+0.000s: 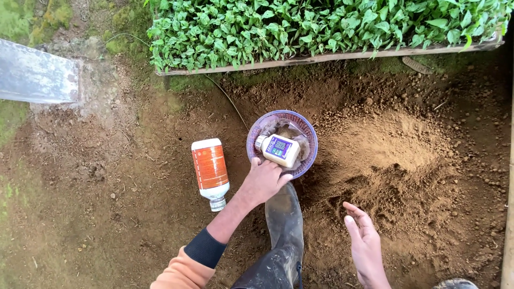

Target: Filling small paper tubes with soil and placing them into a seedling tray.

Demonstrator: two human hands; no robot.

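Left hand (263, 181) on near rim of purple basket (308, 134), fingers curled over the edge, gripping it. Right hand (365, 242) open, palm empty, hovering over loose soil (399, 160) at right. Small white bottle (279, 150) lying inside basket, cap to the left, among clods. Orange bottle (210, 170) flat on ground just left of basket, capped, untouched. Seedling tray (321, 27) at far side. Boot (285, 225) just near of basket. Judged early: both bottles unopened, soil heaped.
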